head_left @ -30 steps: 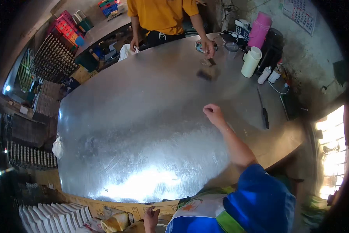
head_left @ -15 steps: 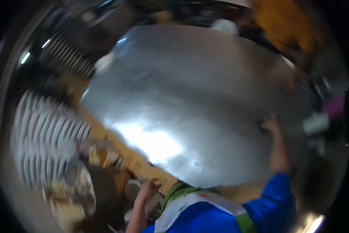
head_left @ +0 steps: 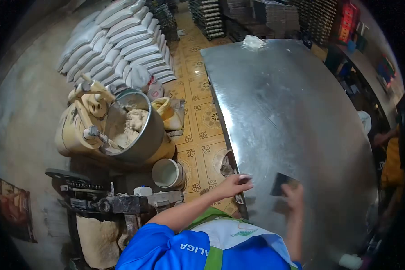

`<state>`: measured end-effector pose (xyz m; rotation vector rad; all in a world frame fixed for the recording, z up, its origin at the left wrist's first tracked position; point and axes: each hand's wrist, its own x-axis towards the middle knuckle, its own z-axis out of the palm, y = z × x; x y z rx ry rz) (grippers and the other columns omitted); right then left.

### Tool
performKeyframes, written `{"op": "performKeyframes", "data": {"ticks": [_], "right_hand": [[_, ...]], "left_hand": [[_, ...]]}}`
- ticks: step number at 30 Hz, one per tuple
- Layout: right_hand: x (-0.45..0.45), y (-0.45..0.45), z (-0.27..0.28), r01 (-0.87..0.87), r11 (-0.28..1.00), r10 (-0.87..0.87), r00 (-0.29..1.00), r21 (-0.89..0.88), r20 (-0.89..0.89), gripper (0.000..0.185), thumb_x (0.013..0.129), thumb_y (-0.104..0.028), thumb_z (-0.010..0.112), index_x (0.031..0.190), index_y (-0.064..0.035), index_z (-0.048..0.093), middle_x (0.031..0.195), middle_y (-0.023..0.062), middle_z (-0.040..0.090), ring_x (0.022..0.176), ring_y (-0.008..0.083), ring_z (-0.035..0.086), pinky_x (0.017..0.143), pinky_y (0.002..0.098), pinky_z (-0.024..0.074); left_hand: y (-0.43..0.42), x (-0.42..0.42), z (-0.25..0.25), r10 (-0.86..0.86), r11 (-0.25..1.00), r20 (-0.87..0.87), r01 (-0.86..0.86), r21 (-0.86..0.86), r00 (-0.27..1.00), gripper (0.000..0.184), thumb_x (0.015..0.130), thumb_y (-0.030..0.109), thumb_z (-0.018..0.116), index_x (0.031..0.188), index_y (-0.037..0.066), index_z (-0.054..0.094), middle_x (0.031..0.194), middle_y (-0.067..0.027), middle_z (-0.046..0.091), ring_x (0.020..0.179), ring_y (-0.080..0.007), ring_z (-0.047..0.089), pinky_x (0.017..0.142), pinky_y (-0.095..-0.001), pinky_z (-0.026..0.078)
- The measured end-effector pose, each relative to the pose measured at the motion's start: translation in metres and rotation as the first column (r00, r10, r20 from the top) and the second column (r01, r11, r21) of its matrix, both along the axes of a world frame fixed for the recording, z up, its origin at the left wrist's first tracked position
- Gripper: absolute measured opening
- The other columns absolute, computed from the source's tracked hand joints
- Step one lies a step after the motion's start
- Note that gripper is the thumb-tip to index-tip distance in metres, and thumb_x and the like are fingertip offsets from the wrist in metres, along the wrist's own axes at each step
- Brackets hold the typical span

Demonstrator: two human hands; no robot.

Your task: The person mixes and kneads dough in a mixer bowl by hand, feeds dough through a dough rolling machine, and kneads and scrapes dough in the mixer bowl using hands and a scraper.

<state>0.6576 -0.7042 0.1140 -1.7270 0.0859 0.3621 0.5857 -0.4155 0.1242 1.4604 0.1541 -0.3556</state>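
Note:
My right hand (head_left: 294, 196) is closed on a dark flat scraper (head_left: 280, 184), which it holds above the metal table (head_left: 297, 112) near its front end. To the left of it, my left hand (head_left: 236, 185) hovers by the table's left edge with its fingers partly spread and nothing in them. A white lump (head_left: 254, 42) rests at the table's far end.
Left of the table, a mixer bowl (head_left: 153, 130) holds dough (head_left: 135, 122). A bucket (head_left: 167, 173) and a machine (head_left: 126, 204) stand nearer. White sacks (head_left: 121, 40) are stacked behind. A co-worker (head_left: 392, 157) is at the right.
The view has swung left toward the mixer and sacks. My right hand now has the dark scraper in it. My left hand has come up beside the table edge.

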Motion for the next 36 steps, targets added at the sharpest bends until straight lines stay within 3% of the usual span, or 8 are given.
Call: {"op": "performKeyframes", "data": {"ticks": [9,17,22,25,29,32,34,36], "right_hand": [[0.012,0.256,0.038,-0.417,0.887,0.408,0.909,0.197,0.087,0.016,0.084,-0.004,0.070,0.097,0.0010,0.064,0.087,0.0033,0.067,0.076,0.0084,0.060,0.068,0.0253,0.0510],[0.013,0.434,0.039,-0.551,0.826,0.497,0.811,0.121,0.308,0.021,0.085,-0.004,0.069,0.104,0.0026,0.063,0.085,0.0023,0.067,0.076,0.0065,0.058,0.069,0.0236,0.0496],[0.024,0.494,0.046,-0.607,0.785,0.609,0.723,-0.121,0.327,0.024,0.084,-0.003,0.067,0.108,0.0020,0.063,0.088,0.0065,0.069,0.079,0.0129,0.063,0.072,0.0272,0.0510],[0.034,0.528,0.047,-0.557,0.627,0.769,0.329,-0.545,0.549,0.036,0.082,-0.007,0.066,0.117,-0.0001,0.060,0.105,0.0163,0.067,0.098,0.0262,0.064,0.080,0.0367,0.0514],[0.047,0.579,0.029,-0.760,0.417,0.866,0.164,-0.500,0.472,0.049,0.081,-0.014,0.067,0.127,-0.0043,0.054,0.120,0.0206,0.060,0.113,0.0370,0.055,0.091,0.0441,0.0469],[0.082,0.602,0.019,-0.861,0.304,0.858,0.062,-0.407,0.510,0.055,0.081,-0.019,0.068,0.131,-0.0048,0.051,0.121,0.0205,0.058,0.115,0.0363,0.053,0.096,0.0438,0.0442],[0.119,0.620,0.015,-0.904,0.225,0.843,-0.007,-0.364,0.538,0.057,0.081,-0.021,0.068,0.133,-0.0051,0.050,0.122,0.0204,0.057,0.116,0.0359,0.052,0.098,0.0436,0.0428],[0.173,0.621,-0.006,-0.873,0.384,0.875,0.240,-0.301,0.421,0.052,0.081,-0.019,0.070,0.128,-0.0029,0.054,0.115,0.0185,0.058,0.112,0.0348,0.054,0.099,0.0416,0.0426]], "left_hand": [[0.137,-0.008,0.014,0.395,0.899,-0.061,-0.400,-0.179,0.916,0.027,0.087,0.013,0.070,0.110,-0.001,0.064,0.089,-0.0024,0.067,0.079,-0.0098,0.061,0.072,-0.0243,0.049],[0.269,-0.023,0.015,0.586,0.771,0.037,-0.571,0.282,0.809,0.028,0.087,0.009,0.069,0.111,-0.002,0.061,0.086,-0.0002,0.063,0.076,-0.0080,0.057,0.070,-0.0235,0.049],[0.312,-0.016,0.004,0.813,0.574,0.191,-0.814,-0.094,0.551,0.026,0.089,0.009,0.065,0.112,-0.002,0.059,0.090,-0.0006,0.063,0.077,-0.0079,0.056,0.071,-0.0233,0.049],[0.321,0.000,0.005,0.923,0.385,0.113,-0.866,-0.318,0.369,0.024,0.091,0.010,0.063,0.112,-0.002,0.059,0.091,-0.0006,0.062,0.077,-0.0087,0.056,0.072,-0.0234,0.049],[0.348,0.026,-0.001,0.942,0.330,0.040,-0.903,-0.276,0.333,0.022,0.093,0.012,0.061,0.111,-0.001,0.061,0.087,0.0012,0.061,0.077,-0.0099,0.056,0.074,-0.0236,0.049],[0.392,0.028,-0.013,0.965,0.263,-0.043,-0.961,0.087,0.260,0.020,0.092,0.011,0.061,0.108,0.000,0.063,0.086,0.0018,0.062,0.078,-0.0111,0.057,0.075,-0.0253,0.049],[0.417,0.047,-0.009,0.978,0.184,0.080,-0.976,0.115,0.194,0.018,0.092,0.011,0.061,0.105,-0.001,0.065,0.085,0.0014,0.063,0.077,-0.0105,0.057,0.073,-0.0255,0.049],[0.441,0.054,-0.008,0.972,0.123,0.178,-0.980,0.156,0.150,0.016,0.092,0.010,0.061,0.103,-0.001,0.066,0.084,0.0010,0.064,0.076,-0.0099,0.057,0.070,-0.0257,0.049]]}}
